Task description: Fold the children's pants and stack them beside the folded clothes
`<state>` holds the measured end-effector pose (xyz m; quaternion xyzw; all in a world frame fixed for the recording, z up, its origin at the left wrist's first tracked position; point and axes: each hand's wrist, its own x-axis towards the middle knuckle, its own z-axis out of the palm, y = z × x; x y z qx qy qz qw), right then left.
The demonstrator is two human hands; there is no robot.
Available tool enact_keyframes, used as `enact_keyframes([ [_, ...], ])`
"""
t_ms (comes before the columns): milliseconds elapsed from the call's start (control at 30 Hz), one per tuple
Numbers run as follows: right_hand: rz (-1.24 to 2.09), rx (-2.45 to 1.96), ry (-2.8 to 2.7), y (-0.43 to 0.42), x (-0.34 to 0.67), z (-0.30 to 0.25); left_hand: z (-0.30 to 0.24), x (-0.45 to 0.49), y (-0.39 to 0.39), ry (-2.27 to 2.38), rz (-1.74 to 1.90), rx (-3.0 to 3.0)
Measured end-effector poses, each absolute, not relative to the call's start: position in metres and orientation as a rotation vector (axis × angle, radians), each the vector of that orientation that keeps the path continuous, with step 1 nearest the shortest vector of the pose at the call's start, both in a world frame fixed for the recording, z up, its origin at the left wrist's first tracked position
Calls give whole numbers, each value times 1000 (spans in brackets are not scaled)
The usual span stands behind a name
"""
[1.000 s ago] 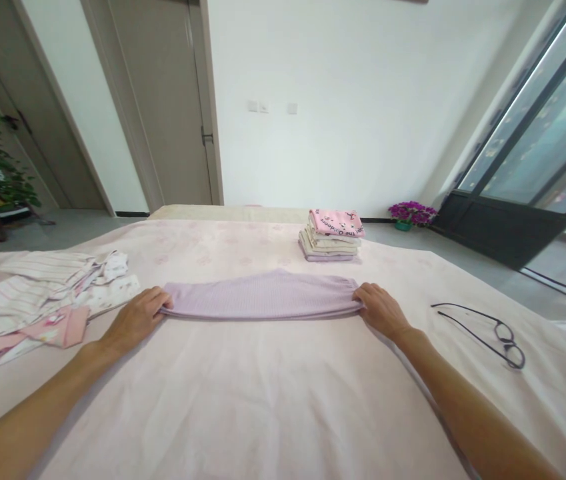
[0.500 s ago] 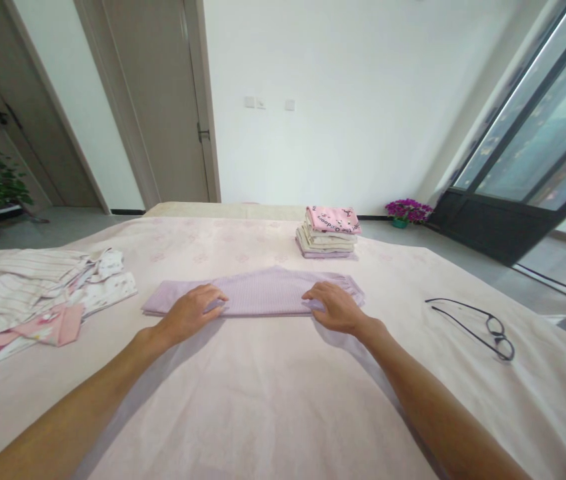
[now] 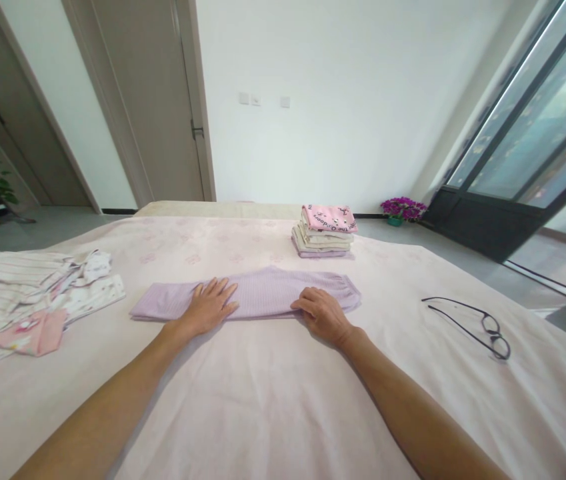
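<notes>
A pair of lilac ribbed trousers, folded lengthwise into a long strip, lies across the bed in front of me. Its gathered end is on the right. My left hand rests flat on the left half with its fingers spread. Toward the right end, my right hand has its fingers curled and pressed together at the near edge of the trousers. The thumb of that hand is mostly hidden. Beyond the trousers stands a stack of folded clothes, with a pink printed piece on top.
Loose striped and pink clothes lie heaped at the left. Black-framed glasses rest unfolded on the pale pink sheet at the right. Purple flowers stand on the floor beyond the bed.
My left hand has flattened and spread its fingers on the trousers. My right hand's fingers have drawn together at the near edge. The view has shifted slightly right.
</notes>
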<state>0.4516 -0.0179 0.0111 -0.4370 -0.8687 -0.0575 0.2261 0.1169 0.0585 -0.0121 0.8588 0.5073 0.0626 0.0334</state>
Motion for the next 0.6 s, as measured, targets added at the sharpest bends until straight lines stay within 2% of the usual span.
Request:
enact_keyframes([
  [133,-186,-1192,-2417,-16,453,11,-13,113,67,1593,132,2626],
  [400,-139,-1238,-2511,-27,452,20,-26,108,74,1587,266,2717],
  [600,-43,-1240,-2390,-26,452,17,-19,110,63,1558,659,2781],
])
